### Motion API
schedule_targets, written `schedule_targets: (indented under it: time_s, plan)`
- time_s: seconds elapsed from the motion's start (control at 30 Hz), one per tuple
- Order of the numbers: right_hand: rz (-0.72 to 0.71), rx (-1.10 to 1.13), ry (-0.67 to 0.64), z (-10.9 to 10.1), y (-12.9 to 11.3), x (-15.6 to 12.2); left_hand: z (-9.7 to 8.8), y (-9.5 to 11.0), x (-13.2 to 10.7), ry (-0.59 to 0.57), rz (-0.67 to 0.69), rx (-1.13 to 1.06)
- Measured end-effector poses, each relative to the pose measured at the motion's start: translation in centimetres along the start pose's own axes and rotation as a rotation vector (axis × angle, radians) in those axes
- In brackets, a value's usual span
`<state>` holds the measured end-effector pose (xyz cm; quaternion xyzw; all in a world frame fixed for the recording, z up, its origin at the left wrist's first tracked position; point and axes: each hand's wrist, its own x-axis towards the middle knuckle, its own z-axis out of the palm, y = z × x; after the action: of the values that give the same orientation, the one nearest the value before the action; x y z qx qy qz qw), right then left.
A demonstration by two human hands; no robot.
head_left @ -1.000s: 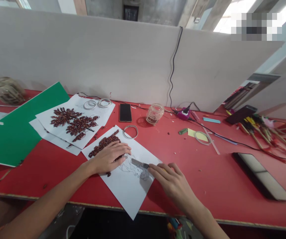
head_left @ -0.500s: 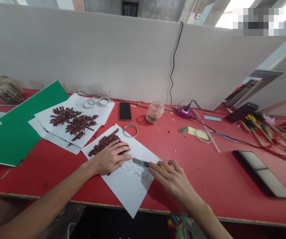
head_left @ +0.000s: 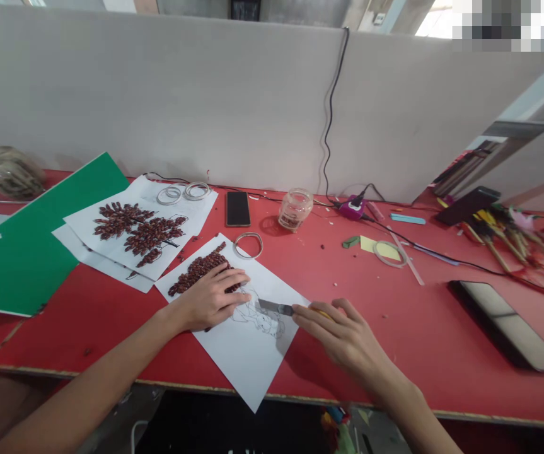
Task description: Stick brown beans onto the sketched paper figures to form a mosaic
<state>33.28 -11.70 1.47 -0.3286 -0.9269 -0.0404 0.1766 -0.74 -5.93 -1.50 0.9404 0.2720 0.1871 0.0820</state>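
My left hand [head_left: 210,296] lies flat, fingers spread, on a white sheet [head_left: 248,343] with a line drawing, pressing on a patch of brown seeds [head_left: 195,271] stuck to the paper. My right hand [head_left: 340,334] grips a yellow-handled utility knife [head_left: 281,308]; its metal blade points left over the drawing, close to my left fingertips. The sheet hangs slightly over the front edge of the red table [head_left: 370,353].
Left: more seed-covered sheets [head_left: 139,230], green card [head_left: 21,252], tape rings [head_left: 184,192]. Behind: a phone [head_left: 237,208], a glass jar [head_left: 294,209], a ring [head_left: 248,244], a purple glue gun [head_left: 352,208] with cable. Right: a dark tablet [head_left: 508,325], sticks and flowers [head_left: 512,236].
My right hand with the knife has drawn back a little to the right; the blade tip sits further from my left fingers. My left hand stays put on the seeds.
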Motion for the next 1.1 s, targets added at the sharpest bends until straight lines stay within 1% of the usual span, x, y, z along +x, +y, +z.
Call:
schedule_targets:
  time_s: [0.07,0.13,0.2,0.23,0.27,0.33,0.47,0.57,0.7,0.83,0.97,1.03,1.1]
  plan:
    - [0.131,0.093,0.051,0.3,-0.1,0.0,0.1,-0.2,-0.1,0.036,0.024,-0.013]
    - [0.305,0.218,0.05,0.4,-0.5,0.5,0.2,-0.4,-0.2,0.066,0.042,-0.022]
    - [0.496,0.353,-0.012,0.4,-1.0,1.3,0.3,-0.5,-0.3,0.081,0.055,-0.029]
    - [0.558,0.41,-0.048,0.4,-1.3,1.8,0.2,-0.5,-0.3,0.081,0.061,-0.03]
    - [0.59,0.457,-0.073,0.4,-1.5,2.3,0.2,-0.5,-0.3,0.074,0.067,-0.027]
    - [0.599,0.526,-0.097,0.5,-1.8,3.1,-0.1,-0.3,-0.2,0.045,0.074,0.004]
    - [0.616,0.582,-0.09,1.3,-2.0,4.0,-0.5,0.3,-0.2,-0.034,0.072,0.093]
    - [0.66,0.584,-0.092,1.7,-2.0,4.4,-0.6,0.5,-0.2,-0.051,0.059,0.09]
    - [0.736,0.621,-0.108,1.7,-1.7,4.9,-0.5,0.8,0.0,-0.078,0.035,0.101]
    - [0.723,0.614,-0.113,1.5,-1.6,5.3,-0.4,0.9,0.1,-0.095,0.01,0.078]
    - [0.728,0.619,-0.129,1.5,-1.5,5.4,-0.3,0.5,-0.1,-0.077,0.018,0.063]
    - [0.738,0.624,-0.137,1.5,-1.4,5.4,-0.6,0.3,-0.1,-0.019,0.048,0.103]
    - [0.749,0.608,-0.132,1.1,-1.3,5.2,-1.2,0.6,-0.1,0.065,0.069,0.162]
